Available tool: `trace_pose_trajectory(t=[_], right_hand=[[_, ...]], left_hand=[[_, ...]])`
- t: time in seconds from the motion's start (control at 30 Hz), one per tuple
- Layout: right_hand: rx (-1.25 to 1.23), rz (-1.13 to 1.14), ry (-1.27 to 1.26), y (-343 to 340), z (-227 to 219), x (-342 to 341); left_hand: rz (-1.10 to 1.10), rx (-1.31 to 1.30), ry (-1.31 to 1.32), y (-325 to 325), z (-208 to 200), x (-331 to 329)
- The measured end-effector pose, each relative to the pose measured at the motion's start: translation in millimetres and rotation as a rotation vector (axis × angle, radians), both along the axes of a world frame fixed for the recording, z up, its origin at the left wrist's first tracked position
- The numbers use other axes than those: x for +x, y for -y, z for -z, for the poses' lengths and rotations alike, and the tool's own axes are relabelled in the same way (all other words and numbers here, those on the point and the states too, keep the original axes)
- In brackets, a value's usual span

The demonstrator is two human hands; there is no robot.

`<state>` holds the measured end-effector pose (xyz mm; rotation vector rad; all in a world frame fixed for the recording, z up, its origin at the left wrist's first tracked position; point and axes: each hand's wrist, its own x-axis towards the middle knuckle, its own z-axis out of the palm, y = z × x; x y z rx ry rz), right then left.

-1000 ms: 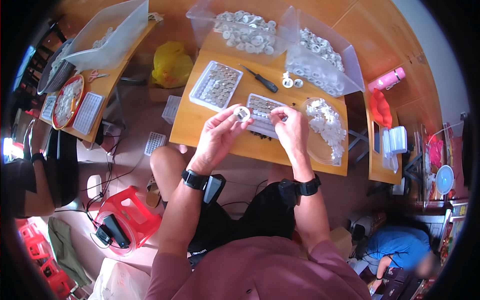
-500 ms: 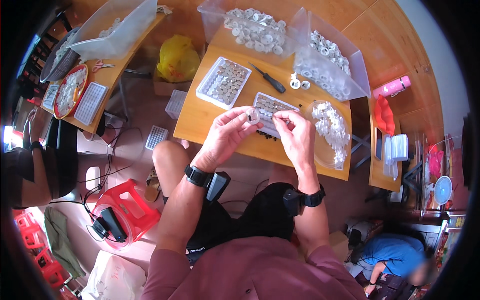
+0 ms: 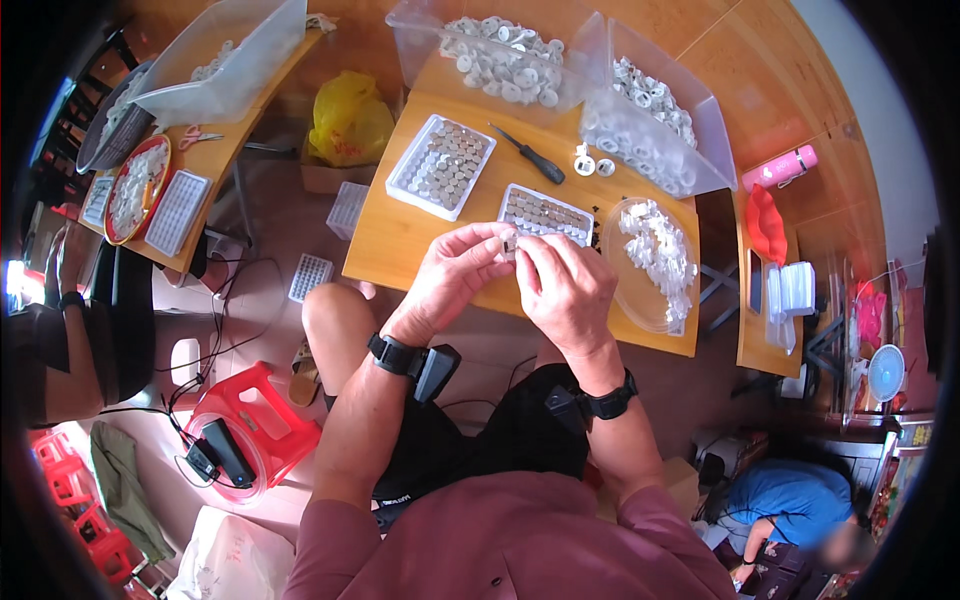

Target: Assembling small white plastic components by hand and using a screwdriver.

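Observation:
Between finger and thumb, my left hand (image 3: 458, 272) grips a small round white plastic part (image 3: 508, 244) with a dark slot. My right hand (image 3: 572, 290) is closed in a pinch against that part; whatever its fingertips hold is hidden. Just beyond both hands is a white tray (image 3: 503, 208) with rows of silver button cells. A second, larger white tray (image 3: 415, 200) of silver cells lies farther left. To the right of my right hand, a clear round dish (image 3: 628, 300) holds a heap of small white pieces.
A dark screwdriver (image 3: 540, 161) and two loose white round parts (image 3: 605, 168) lie on the wooden table (image 3: 385, 240). Clear bins (image 3: 690, 80) of white parts stand at its back. A red stool (image 3: 265, 410) is on the floor at left; another person's arm (image 3: 75, 340) shows beyond.
My right hand has moved left from the tray of button cells to the white part in my left hand. The left hand has stayed nearly in place, with the part turned.

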<state>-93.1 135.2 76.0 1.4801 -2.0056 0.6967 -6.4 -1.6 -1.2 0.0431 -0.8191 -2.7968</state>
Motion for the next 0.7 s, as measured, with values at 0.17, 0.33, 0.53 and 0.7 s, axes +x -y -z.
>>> trace_pose_trajectory(t=[0.17,0.33,0.53,0.7], right_hand=[[0.071,0.009,-0.056,-2,0,0],[0.114,0.014,0.005,-10,0,3],[0.063,0.044,0.644,-11,1,-2],[0.029,0.062,0.996,-8,-2,-1]], left_hand=[[0.005,-0.046,0.010,-2,-3,1],[0.012,-0.148,0.069,-4,-3,1],[0.032,-0.321,0.151,1,-13,10],[0.031,-0.338,0.147,3,-11,10]])
